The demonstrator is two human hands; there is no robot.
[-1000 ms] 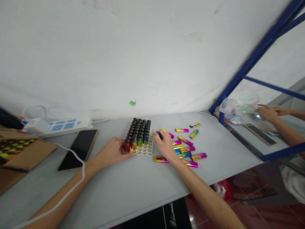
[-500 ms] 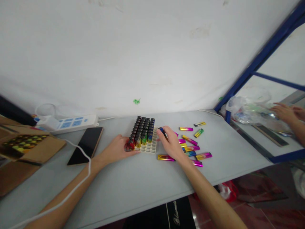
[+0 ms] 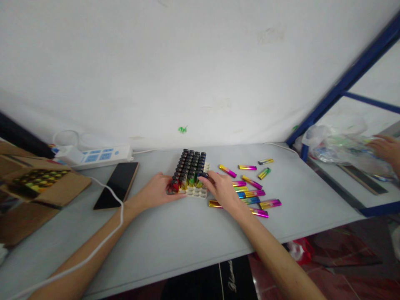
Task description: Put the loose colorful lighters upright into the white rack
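A pale honeycomb tray holds several rows of upright lighters with black tops and coloured bodies. My left hand is closed around the tray's front left corner, thumb along the front edge and fingers by a red lighter. Over the tray's right part, my right hand pinches a dark-topped lighter at the near end of the filled rows; its lower end is hard to make out. Just right of this hand, several loose shiny lighters in pink, yellow, blue and green lie on the table.
On the left of the grey table are a black phone, a white power strip and an open cardboard box of lighters. A white cable crosses my left forearm. Beyond a blue frame, another person's hand touches plastic bags.
My right hand has moved left with the lighter, from beside the tray to over its holes at the filled rows. My left hand stays on the tray. The view has shifted slightly.
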